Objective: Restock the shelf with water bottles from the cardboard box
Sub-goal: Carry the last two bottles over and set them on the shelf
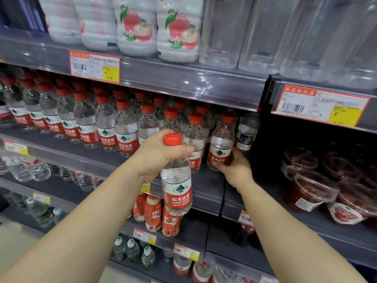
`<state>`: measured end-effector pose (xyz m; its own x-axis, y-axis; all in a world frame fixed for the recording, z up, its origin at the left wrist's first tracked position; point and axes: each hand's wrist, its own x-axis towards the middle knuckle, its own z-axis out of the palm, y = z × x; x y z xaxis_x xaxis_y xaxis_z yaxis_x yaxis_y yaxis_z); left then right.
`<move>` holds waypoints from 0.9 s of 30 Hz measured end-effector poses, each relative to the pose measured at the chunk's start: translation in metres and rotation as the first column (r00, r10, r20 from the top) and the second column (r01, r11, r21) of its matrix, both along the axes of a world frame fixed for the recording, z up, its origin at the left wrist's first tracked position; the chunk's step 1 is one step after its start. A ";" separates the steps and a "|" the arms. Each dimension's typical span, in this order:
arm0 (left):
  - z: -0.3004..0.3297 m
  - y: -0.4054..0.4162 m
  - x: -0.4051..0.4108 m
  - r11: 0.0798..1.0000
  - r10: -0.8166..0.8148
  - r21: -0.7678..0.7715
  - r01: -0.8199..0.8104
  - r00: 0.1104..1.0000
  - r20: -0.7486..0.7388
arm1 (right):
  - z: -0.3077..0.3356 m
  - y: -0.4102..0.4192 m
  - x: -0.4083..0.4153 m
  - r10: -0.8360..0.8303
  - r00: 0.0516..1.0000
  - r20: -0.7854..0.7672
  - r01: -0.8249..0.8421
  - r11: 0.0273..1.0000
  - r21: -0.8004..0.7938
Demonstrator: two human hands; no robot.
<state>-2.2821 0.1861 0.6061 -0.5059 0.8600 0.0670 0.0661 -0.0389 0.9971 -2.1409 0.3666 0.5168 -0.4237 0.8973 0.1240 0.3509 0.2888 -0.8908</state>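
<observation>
Left grip (pixel 161 154) clenched round neck of upright water bottle (pixel 177 180), just before shelf (pixel 204 188) front edge; right grip (pixel 232 166) grasping end-row bottle (pixel 221 144) at right end.

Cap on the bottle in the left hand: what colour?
Red cap, clearest in the head view.

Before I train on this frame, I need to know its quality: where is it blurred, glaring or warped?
Head view: sharp on the held bottle and both hands, left hand, right hand; soft at the edges, notably the clear bottles top right; glare streaks on the shelf rail; wide-angle bending of the shelves.
</observation>
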 end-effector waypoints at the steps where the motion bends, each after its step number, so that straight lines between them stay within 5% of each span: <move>1: -0.001 0.000 0.001 1.000 -0.002 0.000 0.002 1.000 -0.003 | -0.001 0.000 -0.002 0.005 1.000 -0.025 -0.005 1.000 -0.005; 7: -0.008 -0.004 0.005 0.999 -0.044 -0.018 0.044 0.998 -0.037 | -0.002 0.001 -0.008 -0.010 0.999 -0.053 0.008 0.999 -0.040; 11: -0.007 -0.007 0.011 0.997 -0.079 -0.014 0.079 0.997 -0.024 | 0.018 -0.042 0.009 -0.258 0.940 -0.223 0.279 0.958 0.072; 14: -0.004 -0.005 0.015 0.996 -0.084 -0.020 0.083 0.996 -0.037 | 0.039 -0.081 0.030 0.040 0.965 -0.259 -0.050 0.998 -0.030; 17: -0.002 -0.003 0.019 0.996 -0.088 -0.008 0.087 0.995 -0.049 | 0.045 -0.104 0.036 0.482 0.876 -0.038 -0.481 0.864 -0.149; 20: -0.002 -0.001 0.026 0.998 -0.064 0.025 0.065 0.997 -0.047 | 0.038 -0.118 0.029 0.452 0.875 0.175 -0.452 0.891 -0.042; 27: 0.007 -0.002 0.024 0.977 -0.189 0.088 0.196 0.979 -0.082 | 0.039 -0.114 0.037 0.322 0.946 0.018 -0.323 0.944 0.061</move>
